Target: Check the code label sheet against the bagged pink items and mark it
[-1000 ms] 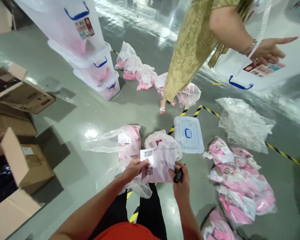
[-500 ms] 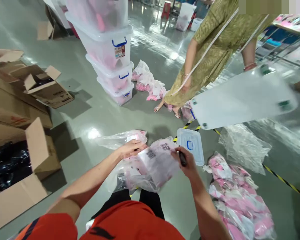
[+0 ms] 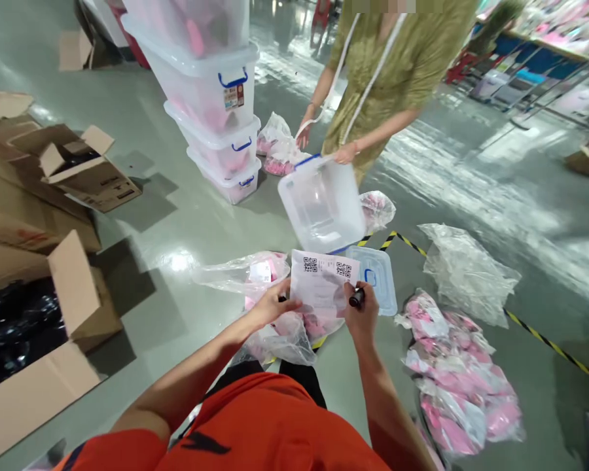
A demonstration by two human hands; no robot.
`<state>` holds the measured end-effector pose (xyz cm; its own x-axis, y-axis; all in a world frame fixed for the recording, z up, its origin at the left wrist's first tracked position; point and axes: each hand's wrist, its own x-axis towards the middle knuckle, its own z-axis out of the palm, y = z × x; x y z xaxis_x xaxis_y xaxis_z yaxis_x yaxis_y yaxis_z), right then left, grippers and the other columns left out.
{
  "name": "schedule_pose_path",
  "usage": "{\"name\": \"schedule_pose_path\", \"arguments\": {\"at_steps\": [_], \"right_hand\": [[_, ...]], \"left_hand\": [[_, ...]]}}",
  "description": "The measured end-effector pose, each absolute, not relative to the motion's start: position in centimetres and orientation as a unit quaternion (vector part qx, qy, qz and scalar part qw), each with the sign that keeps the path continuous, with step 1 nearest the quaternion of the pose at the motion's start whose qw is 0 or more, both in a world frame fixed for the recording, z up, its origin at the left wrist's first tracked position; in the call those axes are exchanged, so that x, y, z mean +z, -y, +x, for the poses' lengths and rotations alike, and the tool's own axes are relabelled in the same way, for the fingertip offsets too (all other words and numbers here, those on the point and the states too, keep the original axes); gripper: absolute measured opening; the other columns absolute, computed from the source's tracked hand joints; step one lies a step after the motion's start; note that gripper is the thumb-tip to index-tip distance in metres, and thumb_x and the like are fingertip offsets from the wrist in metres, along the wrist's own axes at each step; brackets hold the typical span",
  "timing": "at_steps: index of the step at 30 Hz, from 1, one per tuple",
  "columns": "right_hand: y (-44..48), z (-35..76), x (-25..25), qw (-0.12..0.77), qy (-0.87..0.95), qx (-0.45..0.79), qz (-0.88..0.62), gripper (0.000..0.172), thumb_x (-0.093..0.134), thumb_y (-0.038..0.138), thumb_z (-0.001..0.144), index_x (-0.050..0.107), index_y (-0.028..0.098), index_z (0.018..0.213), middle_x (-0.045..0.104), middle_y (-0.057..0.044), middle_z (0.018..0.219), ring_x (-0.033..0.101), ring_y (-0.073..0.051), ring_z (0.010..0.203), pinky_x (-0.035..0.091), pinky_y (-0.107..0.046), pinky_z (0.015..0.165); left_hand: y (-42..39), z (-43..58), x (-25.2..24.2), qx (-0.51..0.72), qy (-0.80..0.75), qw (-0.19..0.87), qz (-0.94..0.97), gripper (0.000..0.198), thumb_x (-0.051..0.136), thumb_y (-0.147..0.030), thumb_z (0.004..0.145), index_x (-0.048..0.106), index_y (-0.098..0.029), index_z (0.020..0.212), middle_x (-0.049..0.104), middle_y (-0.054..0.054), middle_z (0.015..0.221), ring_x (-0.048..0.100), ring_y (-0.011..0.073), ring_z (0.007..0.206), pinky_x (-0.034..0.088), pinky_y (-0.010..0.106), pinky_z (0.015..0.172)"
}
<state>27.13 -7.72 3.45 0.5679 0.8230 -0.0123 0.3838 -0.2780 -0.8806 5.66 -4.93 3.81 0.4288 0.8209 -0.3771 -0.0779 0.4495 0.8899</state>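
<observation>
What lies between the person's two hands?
In the head view, a white sheet with two QR codes spans the gap. The left hand pinches its left edge; the right hand, also holding a black marker, touches its right edge.

Three clear plastic storage bins with blue handles (image 3: 214, 98) stand stacked, and a fourth empty clear bin (image 3: 322, 204) is held by one person in a green dress (image 3: 387, 72). One flat clear lid with a blue latch (image 3: 379, 280) lies on the floor. The white paper sheet (image 3: 324, 282) bears two QR codes.
</observation>
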Motion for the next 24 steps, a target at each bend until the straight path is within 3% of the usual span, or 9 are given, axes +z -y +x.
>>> {"name": "schedule_pose_path", "arguments": {"at_steps": [2,5,9,12,15,17,21,24], "right_hand": [[7.6,27.1,3.4,0.491,0.362,0.260,-0.748,0.036,0.063,0.053,0.076,0.054,0.019,0.081,0.055,0.002,0.072,0.050,-0.013,0.070,0.041,-0.029,0.068],[7.4,26.6,3.6,0.539,0.296,0.279,-0.738,0.039,0.061,0.056,0.076,0.055,0.018,0.081,0.056,0.001,0.076,0.051,-0.014,0.072,0.042,-0.030,0.068],[7.6,26.3,3.7,0.554,0.252,0.280,-0.742,0.041,0.061,0.059,0.076,0.058,0.018,0.084,0.061,-0.001,0.079,0.055,-0.015,0.074,0.045,-0.031,0.069],[7.5,27.2,3.7,0.556,0.273,0.241,-0.747,0.040,0.060,0.058,0.076,0.058,0.019,0.082,0.060,-0.001,0.076,0.054,-0.015,0.072,0.045,-0.030,0.068],[6.9,28.6,4.3,0.542,0.334,0.222,-0.739,0.036,0.061,0.055,0.077,0.055,0.019,0.080,0.055,0.002,0.068,0.049,-0.013,0.065,0.042,-0.027,0.062],[6.2,29.3,5.3,0.504,0.415,0.244,-0.717,0.032,0.061,0.051,0.077,0.055,0.019,0.080,0.054,0.003,0.065,0.046,-0.012,0.060,0.039,-0.026,0.058],[4.0,29.8,7.8,0.391,0.582,0.310,-0.642,0.025,0.058,0.043,0.082,0.058,0.019,0.081,0.051,0.004,0.062,0.041,-0.010,0.054,0.034,-0.025,0.055],[2.6,30.4,9.0,0.379,0.605,0.313,-0.627,0.021,0.054,0.040,0.085,0.058,0.019,0.082,0.056,0.002,0.066,0.049,-0.011,0.058,0.038,-0.025,0.059]], "left_hand": [[3.7,5.3,4.5,0.310,-0.414,0.685,0.514,0.045,0.085,-0.034,0.062,0.075,-0.019,0.102,0.065,0.009,0.113,0.057,0.0254,0.105,0.047,0.033,0.091],[2.9,5.8,5.1,0.303,-0.399,0.624,0.600,0.027,0.081,-0.041,0.068,0.074,-0.015,0.072,0.059,0.012,0.115,0.056,0.0267,0.110,0.045,0.033,0.094],[3.2,6.4,5.0,0.296,-0.439,0.563,0.634,0.040,0.068,-0.044,0.082,0.064,-0.014,0.055,0.056,0.011,0.117,0.056,0.0147,0.082,0.043,0.027,0.074],[2.9,5.4,5.2,0.243,-0.446,0.543,0.669,0.046,0.065,-0.043,0.085,0.060,-0.014,0.049,0.057,0.009,0.115,0.053,0.0103,0.072,0.040,0.028,0.072],[2.1,4.0,5.8,0.190,-0.381,0.633,0.647,0.023,0.071,-0.038,0.076,0.073,-0.018,0.066,0.062,0.007,0.099,0.055,0.0154,0.082,0.041,0.027,0.075],[2.0,4.1,5.9,0.148,-0.341,0.718,0.588,0.018,0.077,-0.032,0.065,0.075,-0.017,0.074,0.061,0.003,0.080,0.051,0.0138,0.072,0.039,0.026,0.067],[3.8,7.0,5.2,0.188,-0.368,0.836,0.361,0.044,0.087,-0.045,0.046,0.064,-0.018,0.072,0.052,-0.003,0.062,0.047,0.0119,0.060,0.037,0.025,0.056],[5.5,9.7,4.9,0.214,-0.452,0.827,0.256,0.063,0.088,-0.063,0.039,0.051,-0.020,0.067,0.043,-0.006,0.053,0.037,0.0079,0.048,0.026,0.024,0.047]]}}
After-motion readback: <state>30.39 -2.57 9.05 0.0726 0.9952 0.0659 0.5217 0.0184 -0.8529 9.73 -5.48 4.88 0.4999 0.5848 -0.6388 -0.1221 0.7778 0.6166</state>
